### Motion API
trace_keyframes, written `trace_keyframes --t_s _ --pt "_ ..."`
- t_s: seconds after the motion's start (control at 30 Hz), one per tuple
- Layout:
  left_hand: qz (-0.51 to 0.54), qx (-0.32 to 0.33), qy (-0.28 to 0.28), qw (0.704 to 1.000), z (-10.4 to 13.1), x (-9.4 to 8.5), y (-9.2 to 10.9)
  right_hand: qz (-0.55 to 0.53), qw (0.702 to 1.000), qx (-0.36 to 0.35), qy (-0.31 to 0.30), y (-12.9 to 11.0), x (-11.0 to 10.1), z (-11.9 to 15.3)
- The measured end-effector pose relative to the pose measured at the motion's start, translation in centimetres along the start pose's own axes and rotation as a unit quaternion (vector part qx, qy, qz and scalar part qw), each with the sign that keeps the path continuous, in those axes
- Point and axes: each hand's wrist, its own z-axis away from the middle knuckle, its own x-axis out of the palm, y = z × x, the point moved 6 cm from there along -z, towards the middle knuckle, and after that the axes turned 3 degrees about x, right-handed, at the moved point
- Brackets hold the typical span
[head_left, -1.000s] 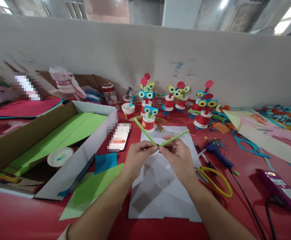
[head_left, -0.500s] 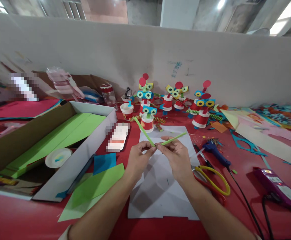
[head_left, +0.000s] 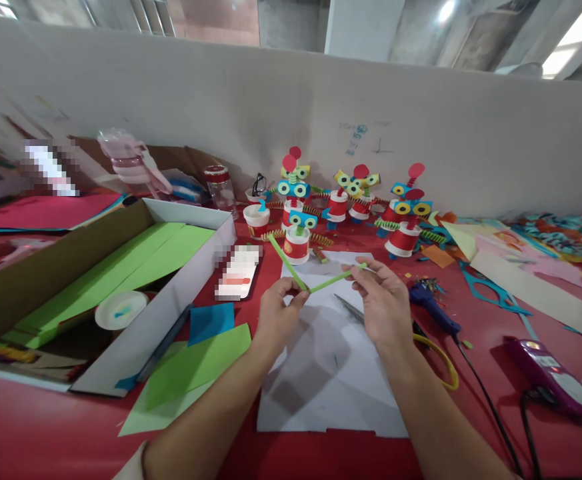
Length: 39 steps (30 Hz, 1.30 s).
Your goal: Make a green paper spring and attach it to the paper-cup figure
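Two narrow green paper strips (head_left: 331, 282) meet in a V above a white sheet (head_left: 331, 393). My left hand (head_left: 279, 312) pinches them at the joint. Near the free end of the right-hand strip, the fingers of my right hand (head_left: 383, 300) are closed on it. The other strip slants up and left from my left fingertips, in front of a small red-and-white cup figure (head_left: 297, 248). Scissors (head_left: 349, 308) lie partly under my right hand, with a yellow handle (head_left: 443, 360) showing to its right.
A box (head_left: 191, 257) of green paper stands left, beside a phone (head_left: 239, 272) and blue and green sheets (head_left: 198, 363). More cup figures (head_left: 403, 237) line the back. Right are a blue glue gun (head_left: 433, 310), its cord and a purple device (head_left: 553, 377).
My right hand has moved from the joint out to the right strip's far end, and that strip has swung lower. The scissor blades now show beside it. The view has shifted slightly.
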Motion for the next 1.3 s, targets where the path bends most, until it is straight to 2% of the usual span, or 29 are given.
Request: trace_keyframes --t_s 0.1,0.17,0.2,0.27,0.3,0.37,0.47,0.63,0.8,0.93,1.13,1.3 --pt "0.061 -0.040 0.008 0.997 -0.1 -0.2 0.0 -0.040 0.994 -0.080 0.070 -1.5 -1.1 0.1" --pt "0.137 -0.082 0.014 0.987 -0.1 -0.3 -0.2 -0.041 0.987 -0.122 0.092 -1.7 -1.1 0.7" --pt "0.181 -0.105 0.015 0.978 -0.1 -0.3 -0.3 -0.016 0.989 -0.126 0.071 -1.5 -0.6 1.0" --pt "0.264 -0.160 0.012 0.951 0.0 0.0 -0.6 0.075 0.992 -0.102 -0.029 -0.3 1.2 1.9" --pt "0.296 -0.189 0.006 0.936 0.1 0.2 -0.7 0.125 0.984 -0.084 -0.095 0.6 2.4 2.5" --pt "0.332 -0.237 -0.016 0.913 0.6 0.9 -1.0 0.170 0.968 -0.074 -0.169 1.9 3.7 3.6" --pt "0.345 -0.259 -0.047 0.901 1.2 1.6 -0.9 0.157 0.969 -0.080 -0.173 2.7 4.1 4.2" --pt "0.344 -0.252 -0.068 0.902 1.6 2.0 -0.4 0.138 0.977 -0.082 -0.141 2.4 3.6 3.9" --pt "0.311 -0.214 -0.042 0.925 1.2 1.4 0.0 0.187 0.964 -0.140 -0.130 1.5 3.3 3.9" --pt "0.285 -0.174 -0.045 0.942 1.0 1.2 0.3 0.197 0.958 -0.163 -0.127 1.4 3.2 4.0" --pt "0.278 -0.067 -0.086 0.954 0.8 1.6 1.4 0.139 0.977 -0.111 -0.117 1.7 3.2 4.0" --pt "0.225 -0.013 -0.050 0.973 0.7 1.1 1.8 0.128 0.980 -0.066 -0.139 1.7 3.3 3.8"
